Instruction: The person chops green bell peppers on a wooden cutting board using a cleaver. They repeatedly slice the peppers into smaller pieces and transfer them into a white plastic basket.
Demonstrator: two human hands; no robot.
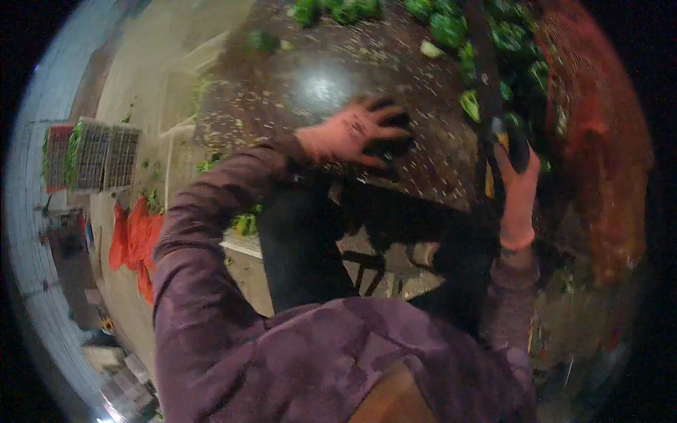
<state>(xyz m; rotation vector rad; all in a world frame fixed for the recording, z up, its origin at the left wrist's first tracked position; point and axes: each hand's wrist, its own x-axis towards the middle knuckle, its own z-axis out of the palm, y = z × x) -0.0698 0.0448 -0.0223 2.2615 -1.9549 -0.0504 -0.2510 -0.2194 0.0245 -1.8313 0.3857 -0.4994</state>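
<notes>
My left hand (365,129), in a pinkish-orange work glove with dark fingers, is spread over a dark brown tabletop (439,153) littered with small pale scraps. Nothing shows in its grasp; whether it touches the surface is unclear. Farther right, my right hand (515,180) wears a matching glove and reaches toward leafy green vegetables (513,37) along the table's right side. A small yellow and pale item (502,138) shows by its thumb, too blurred to name or to tell if it is held. Just beyond lies a loose green leaf piece (469,106).
Red mesh netting (587,100) bulges along the right. More green heads (344,10) line the far edge, near a pale vegetable piece (431,50). On the floor at left stand crates (100,156) with greens and red plastic bags (135,243). My legs (301,238) are below the table's near edge.
</notes>
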